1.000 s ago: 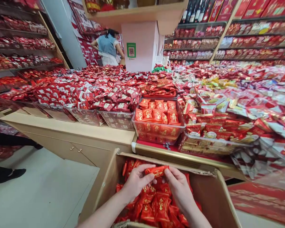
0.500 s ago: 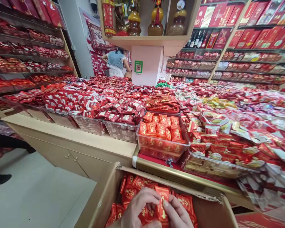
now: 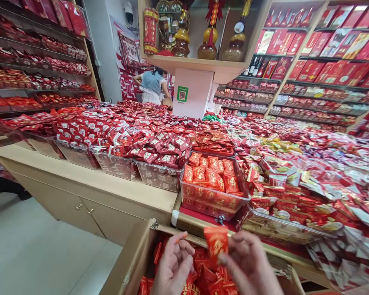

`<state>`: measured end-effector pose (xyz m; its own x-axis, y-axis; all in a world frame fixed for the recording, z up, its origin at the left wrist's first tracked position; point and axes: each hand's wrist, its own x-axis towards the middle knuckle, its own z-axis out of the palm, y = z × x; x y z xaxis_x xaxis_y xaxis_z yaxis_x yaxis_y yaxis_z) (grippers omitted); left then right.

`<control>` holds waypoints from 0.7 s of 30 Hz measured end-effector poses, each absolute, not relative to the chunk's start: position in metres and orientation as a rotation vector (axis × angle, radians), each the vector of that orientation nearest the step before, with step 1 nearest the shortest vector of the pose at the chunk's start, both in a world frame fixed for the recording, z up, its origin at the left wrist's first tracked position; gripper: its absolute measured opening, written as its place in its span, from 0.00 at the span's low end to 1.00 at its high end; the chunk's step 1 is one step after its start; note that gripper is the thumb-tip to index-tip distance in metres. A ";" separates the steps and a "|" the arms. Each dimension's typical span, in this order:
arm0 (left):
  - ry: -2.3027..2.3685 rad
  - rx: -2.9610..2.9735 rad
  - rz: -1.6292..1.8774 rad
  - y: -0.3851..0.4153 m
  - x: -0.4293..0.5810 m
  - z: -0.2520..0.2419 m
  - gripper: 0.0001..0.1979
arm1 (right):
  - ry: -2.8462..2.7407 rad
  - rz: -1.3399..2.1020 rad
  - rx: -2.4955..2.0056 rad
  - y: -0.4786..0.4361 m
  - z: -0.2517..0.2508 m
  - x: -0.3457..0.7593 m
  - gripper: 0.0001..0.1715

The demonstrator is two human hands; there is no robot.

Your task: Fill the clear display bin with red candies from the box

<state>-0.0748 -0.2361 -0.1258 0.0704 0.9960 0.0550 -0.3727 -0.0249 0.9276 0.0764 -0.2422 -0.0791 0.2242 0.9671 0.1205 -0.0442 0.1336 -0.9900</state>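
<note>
Between the thumb and fingers of my right hand (image 3: 249, 260) is a red wrapped candy packet (image 3: 216, 245) with gold lettering, held upright. My left hand (image 3: 174, 264) is off to its left, fingers loosely curled and apart, with nothing in it. Both hands are above an open cardboard box (image 3: 130, 258) full of similar red packets (image 3: 203, 276). Just beyond the box, a clear plastic bin (image 3: 213, 200) on the counter holds more of these packets in neat rows.
Clear bins of maroon packets (image 3: 160, 174) line the counter (image 3: 80, 176) to the left. A bin of durian-labelled packets (image 3: 283, 207) stands at the right. A white pillar (image 3: 192, 92) supports a display cabinet overhead. Another person (image 3: 153, 86) is at the back.
My left hand has let go of the packet and drawn away to the left. My right hand has lifted it slightly, up and to the right. The view has shifted a little.
</note>
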 end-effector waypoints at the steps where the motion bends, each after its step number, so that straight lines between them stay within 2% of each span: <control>1: 0.860 0.998 1.329 -0.235 -0.076 -0.124 0.19 | -1.135 0.855 -1.201 -0.231 -0.058 0.087 0.21; 3: 0.870 1.024 1.315 -0.235 -0.076 -0.125 0.18 | -1.278 0.659 -1.208 -0.199 -0.016 0.104 0.21; 7: 0.907 1.119 1.269 -0.237 -0.073 -0.134 0.18 | -1.459 0.736 -1.249 -0.121 0.030 0.106 0.22; 12: 1.014 1.624 1.254 -0.231 -0.092 -0.111 0.11 | -1.584 0.731 -1.417 -0.059 0.025 0.078 0.23; 17: 1.133 2.295 1.401 -0.166 -0.112 -0.042 0.14 | -1.546 0.668 -1.437 -0.041 0.024 0.086 0.25; 19: 1.226 2.432 1.289 -0.129 -0.111 -0.020 0.12 | -1.527 0.656 -1.441 -0.040 0.025 0.094 0.26; 21: 1.314 2.537 1.031 -0.096 -0.106 -0.005 0.11 | -1.515 0.664 -1.442 -0.041 0.024 0.100 0.28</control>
